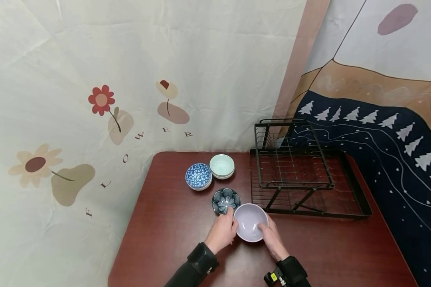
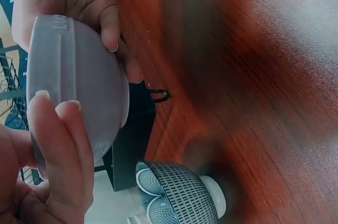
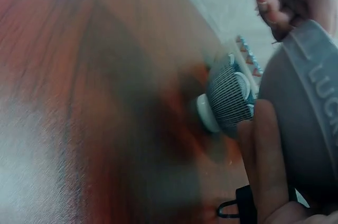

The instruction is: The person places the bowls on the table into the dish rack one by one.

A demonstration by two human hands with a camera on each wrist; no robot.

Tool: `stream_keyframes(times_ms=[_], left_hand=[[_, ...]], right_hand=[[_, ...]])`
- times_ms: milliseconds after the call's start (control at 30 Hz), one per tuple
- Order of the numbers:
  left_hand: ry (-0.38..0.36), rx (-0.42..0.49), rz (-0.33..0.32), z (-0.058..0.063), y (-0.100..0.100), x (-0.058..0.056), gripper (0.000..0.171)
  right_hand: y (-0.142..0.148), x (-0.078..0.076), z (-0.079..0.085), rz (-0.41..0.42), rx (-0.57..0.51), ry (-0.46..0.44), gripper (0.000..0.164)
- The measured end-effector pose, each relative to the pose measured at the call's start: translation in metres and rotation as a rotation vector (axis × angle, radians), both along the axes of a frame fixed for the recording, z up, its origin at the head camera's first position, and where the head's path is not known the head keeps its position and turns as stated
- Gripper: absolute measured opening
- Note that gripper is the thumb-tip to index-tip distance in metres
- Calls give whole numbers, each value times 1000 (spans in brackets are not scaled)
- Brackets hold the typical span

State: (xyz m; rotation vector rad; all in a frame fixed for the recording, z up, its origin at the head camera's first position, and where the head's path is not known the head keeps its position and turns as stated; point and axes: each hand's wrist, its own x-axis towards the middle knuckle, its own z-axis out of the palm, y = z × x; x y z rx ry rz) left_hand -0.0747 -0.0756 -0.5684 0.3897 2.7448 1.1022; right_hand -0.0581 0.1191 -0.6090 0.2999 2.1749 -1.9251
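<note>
Both hands hold a lavender bowl (image 1: pixel 250 229) at the front middle of the table, its mouth facing up. My left hand (image 1: pixel 221 231) grips its left side, two fingertips lying along the outer wall in the left wrist view. On the right side my right hand (image 1: pixel 273 238) has its thumb over the rim and its fingers (image 3: pixel 270 155) against the outside. Raised letters run below the rim in the right wrist view. Just behind my left hand stands a dark blue petal-patterned bowl (image 1: pixel 217 197), partly hidden by that hand.
A blue-and-white patterned bowl stack (image 1: pixel 198 176) and a pale green bowl stack (image 1: pixel 222 165) stand side by side at the back. To their right is a black two-tier dish rack (image 1: pixel 291 185) on a tray. A cloth wall (image 1: pixel 215 79) borders the table's (image 1: pixel 158 239) back edge.
</note>
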Motion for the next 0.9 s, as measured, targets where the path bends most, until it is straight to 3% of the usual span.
stream_keyframes(times_ms=[333, 467, 633, 767, 900], left_hand=[[-35, 26, -1, -2, 0, 2, 5], [-68, 120, -54, -6, -2, -1, 10], [-5, 156, -125, -8, -10, -9, 16], [46, 120, -93, -8, -30, -15, 16], [31, 140, -38, -9, -53, -19, 13]], right_hand=[[0, 1, -4, -20, 37, 3, 74], [9, 0, -3, -36, 43, 12, 74], [34, 3, -1, -77, 27, 10, 76], [63, 11, -1, -106, 38, -33, 75], [93, 18, -1, -142, 73, -100, 76]])
